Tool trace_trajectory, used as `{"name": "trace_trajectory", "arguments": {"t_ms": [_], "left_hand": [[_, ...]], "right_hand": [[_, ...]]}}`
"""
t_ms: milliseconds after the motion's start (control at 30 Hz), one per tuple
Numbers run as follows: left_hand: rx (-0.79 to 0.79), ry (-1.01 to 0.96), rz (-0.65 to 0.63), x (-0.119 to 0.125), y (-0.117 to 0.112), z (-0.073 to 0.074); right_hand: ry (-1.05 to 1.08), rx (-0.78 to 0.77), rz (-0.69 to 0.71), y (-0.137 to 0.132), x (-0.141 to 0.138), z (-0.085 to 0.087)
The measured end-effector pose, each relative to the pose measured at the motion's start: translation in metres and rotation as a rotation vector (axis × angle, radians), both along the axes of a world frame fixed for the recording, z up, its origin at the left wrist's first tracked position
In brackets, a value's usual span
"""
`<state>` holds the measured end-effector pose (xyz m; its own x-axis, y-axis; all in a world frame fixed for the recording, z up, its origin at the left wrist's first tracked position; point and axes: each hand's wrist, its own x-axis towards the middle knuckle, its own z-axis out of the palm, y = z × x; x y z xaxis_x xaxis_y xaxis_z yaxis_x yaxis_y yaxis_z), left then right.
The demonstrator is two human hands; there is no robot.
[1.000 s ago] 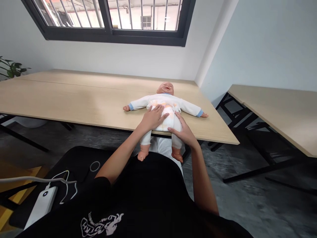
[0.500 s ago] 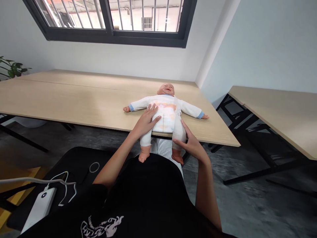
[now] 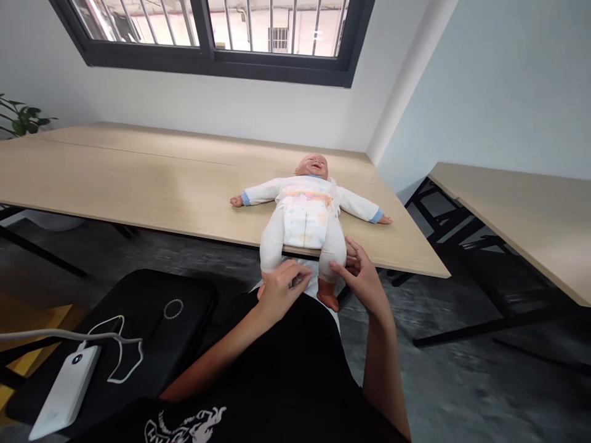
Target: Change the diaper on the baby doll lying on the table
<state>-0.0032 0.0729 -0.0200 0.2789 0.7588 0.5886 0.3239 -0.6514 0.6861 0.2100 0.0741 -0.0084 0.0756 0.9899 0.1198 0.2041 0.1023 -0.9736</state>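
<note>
A baby doll (image 3: pixel 307 186) lies on its back on the table, arms spread, in a white long-sleeved top with blue cuffs. It wears a patterned diaper (image 3: pixel 305 224) over white leggings, and its lower legs hang past the table edge. My left hand (image 3: pixel 284 288) is in front of the doll's ankle on the left, fingers curled and thumb close to them; whatever may be in it is hidden. Around the doll's lower leg on the right, my right hand (image 3: pixel 364 280) has its thumb on the shin and its fingers bent at the outer side.
The wooden table (image 3: pixel 152 178) stretches along the wall under a barred window (image 3: pixel 277 37). A second table (image 3: pixel 521 209) stands at the right. On my left a black chair (image 3: pixel 152 344) carries a white power bank (image 3: pixel 67 387), a cable (image 3: pixel 120 344) and a bead bracelet (image 3: pixel 173 309).
My left hand has come off the diaper, moved down to the doll's ankle, and its fingers have curled. My right hand has slid slightly down the leg, fingers now more bent.
</note>
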Motion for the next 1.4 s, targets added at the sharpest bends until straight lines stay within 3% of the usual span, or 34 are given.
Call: {"name": "trace_trajectory", "arguments": {"t_ms": [100,200,433,733,1033,1400], "left_hand": [[-0.19,-0.055,-0.095,0.004,-0.002,-0.008],[-0.246,-0.125,-0.16,0.005,0.003,-0.011],[-0.207,-0.142,-0.154,0.006,0.0,-0.013],[-0.176,0.017,-0.055,0.004,-0.001,-0.019],[-0.177,0.031,-0.159,0.005,0.002,-0.024],[-0.231,-0.042,-0.155,0.007,0.003,-0.026]], "right_hand": [[0.053,-0.027,-0.016,0.002,0.0,-0.004],[0.087,-0.064,-0.016,0.004,0.0,-0.004],[0.098,-0.112,0.007,0.001,-0.002,0.003],[0.114,-0.103,0.005,0.0,-0.006,0.002],[0.06,-0.093,-0.024,0.002,-0.008,-0.003],[0.118,-0.103,-0.021,0.003,-0.012,0.0]]}}
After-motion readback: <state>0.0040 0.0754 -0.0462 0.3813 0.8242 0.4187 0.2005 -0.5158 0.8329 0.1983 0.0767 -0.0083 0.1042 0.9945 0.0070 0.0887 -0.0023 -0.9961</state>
